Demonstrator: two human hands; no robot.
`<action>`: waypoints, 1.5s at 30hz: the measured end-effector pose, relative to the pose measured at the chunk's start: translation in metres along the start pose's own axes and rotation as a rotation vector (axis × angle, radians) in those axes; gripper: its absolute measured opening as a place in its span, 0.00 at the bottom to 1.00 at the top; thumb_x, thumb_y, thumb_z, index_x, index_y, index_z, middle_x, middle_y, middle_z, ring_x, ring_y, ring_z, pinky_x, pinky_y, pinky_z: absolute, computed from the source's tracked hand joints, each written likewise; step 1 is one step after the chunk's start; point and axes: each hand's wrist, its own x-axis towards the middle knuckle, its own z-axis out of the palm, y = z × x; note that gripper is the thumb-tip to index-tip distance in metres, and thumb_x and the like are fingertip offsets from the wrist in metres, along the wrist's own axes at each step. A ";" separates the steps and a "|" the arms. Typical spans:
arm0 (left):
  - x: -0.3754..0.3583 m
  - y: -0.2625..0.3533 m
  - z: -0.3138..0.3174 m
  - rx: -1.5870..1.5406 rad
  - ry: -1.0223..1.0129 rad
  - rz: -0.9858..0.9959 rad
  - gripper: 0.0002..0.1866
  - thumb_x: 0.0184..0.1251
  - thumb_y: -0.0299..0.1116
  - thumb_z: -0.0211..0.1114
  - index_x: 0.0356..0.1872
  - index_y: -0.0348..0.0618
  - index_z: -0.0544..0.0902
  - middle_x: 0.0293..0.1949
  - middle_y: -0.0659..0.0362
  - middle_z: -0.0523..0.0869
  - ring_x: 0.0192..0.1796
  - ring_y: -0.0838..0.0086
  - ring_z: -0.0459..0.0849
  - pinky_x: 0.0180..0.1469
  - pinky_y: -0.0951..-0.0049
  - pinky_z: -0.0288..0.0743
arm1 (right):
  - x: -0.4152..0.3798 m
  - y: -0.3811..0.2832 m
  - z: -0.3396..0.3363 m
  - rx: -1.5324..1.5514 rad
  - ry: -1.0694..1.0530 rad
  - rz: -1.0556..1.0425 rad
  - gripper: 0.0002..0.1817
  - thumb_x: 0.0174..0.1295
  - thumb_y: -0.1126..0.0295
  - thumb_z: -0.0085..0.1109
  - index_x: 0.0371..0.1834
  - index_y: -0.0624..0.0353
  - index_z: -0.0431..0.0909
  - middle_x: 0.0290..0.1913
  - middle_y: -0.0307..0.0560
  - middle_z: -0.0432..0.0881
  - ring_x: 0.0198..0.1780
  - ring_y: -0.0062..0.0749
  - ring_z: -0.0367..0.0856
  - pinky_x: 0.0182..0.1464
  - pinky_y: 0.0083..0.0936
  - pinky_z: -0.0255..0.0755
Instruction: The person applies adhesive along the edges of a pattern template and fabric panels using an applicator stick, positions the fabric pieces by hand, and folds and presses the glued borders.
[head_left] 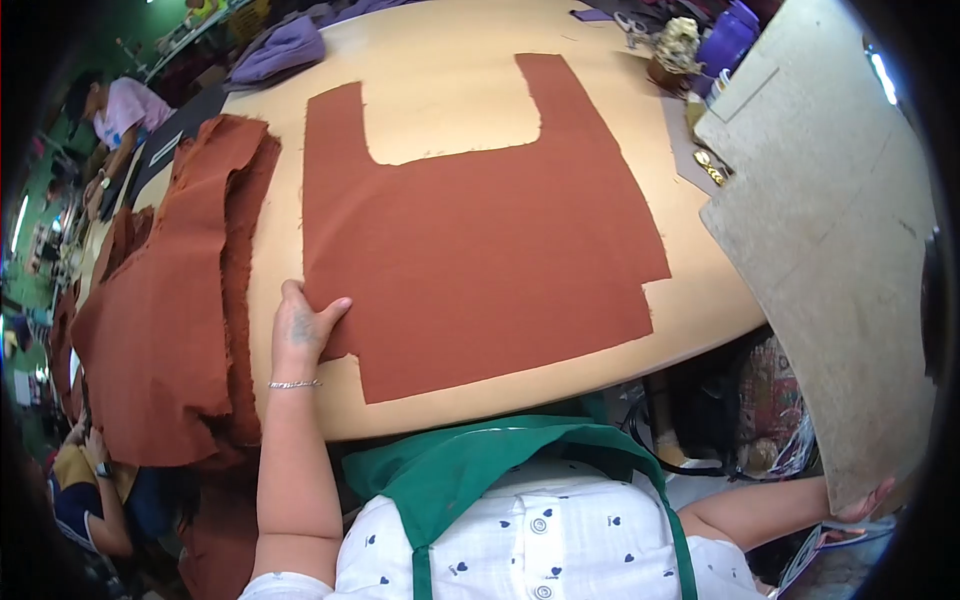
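**Left hand flat on the cut cloth, right hand at the board**

The person stands at a round wooden table (450, 85). The left hand (300, 328) lies flat, fingers spread a little, palm down, pressing on the left edge of a rust-brown cut piece of fabric (480, 240). It pinches nothing; it only rests on the cloth. From this hand the cut piece spreads away to the right and forward over the table, with a deep square notch at its far side and a stepped corner at its near right side.

Just to the left of the same hand lies a thick stack of rust-brown fabric (170, 300), with frayed edges, hanging partly over the table edge. The hand is near the stack, but I cannot tell if it touches it.

The right hand (865, 502) is low and far to the right, well apart from the cloth. Its fingers close around the bottom edge of a big pale board (830, 250), which stands tilted and rises forward from the grip, beside the table.

Beyond the stack, another person in a lilac shirt (125, 110) bends over a bench.
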 end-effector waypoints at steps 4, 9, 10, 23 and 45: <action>0.005 -0.005 -0.001 0.117 -0.081 -0.037 0.29 0.42 0.44 0.72 0.36 0.27 0.74 0.34 0.39 0.80 0.38 0.53 0.81 0.40 0.65 0.73 | -0.005 0.002 0.007 -0.098 0.107 -0.044 0.24 0.63 0.65 0.38 0.57 0.73 0.61 0.62 0.62 0.60 0.63 0.48 0.59 0.66 0.42 0.46; 0.004 -0.004 -0.002 0.084 -0.102 -0.044 0.27 0.42 0.45 0.72 0.31 0.27 0.75 0.32 0.39 0.80 0.36 0.54 0.81 0.39 0.65 0.73 | -0.008 0.008 0.006 -0.153 0.144 -0.026 0.22 0.63 0.67 0.39 0.55 0.74 0.63 0.60 0.64 0.63 0.61 0.48 0.62 0.65 0.41 0.49; 0.004 -0.003 -0.002 0.099 -0.113 -0.047 0.27 0.42 0.45 0.72 0.31 0.27 0.75 0.31 0.39 0.80 0.36 0.54 0.81 0.38 0.65 0.73 | 0.000 0.011 -0.004 -0.136 0.159 0.000 0.21 0.63 0.68 0.39 0.53 0.75 0.64 0.58 0.64 0.65 0.59 0.48 0.64 0.64 0.40 0.51; 0.007 0.000 -0.003 0.114 -0.041 -0.013 0.28 0.50 0.53 0.63 0.27 0.29 0.74 0.26 0.40 0.79 0.33 0.51 0.79 0.37 0.62 0.72 | 0.005 0.034 -0.004 -0.319 0.251 0.016 0.19 0.63 0.68 0.39 0.46 0.76 0.70 0.55 0.62 0.70 0.52 0.47 0.71 0.59 0.37 0.62; 0.006 0.053 0.003 -0.952 -0.375 0.055 0.21 0.65 0.45 0.52 0.47 0.35 0.73 0.45 0.51 0.77 0.52 0.68 0.73 0.54 0.68 0.65 | -0.061 0.053 0.025 0.743 -0.972 1.022 0.27 0.65 0.58 0.37 0.61 0.67 0.58 0.64 0.57 0.59 0.63 0.44 0.59 0.65 0.40 0.47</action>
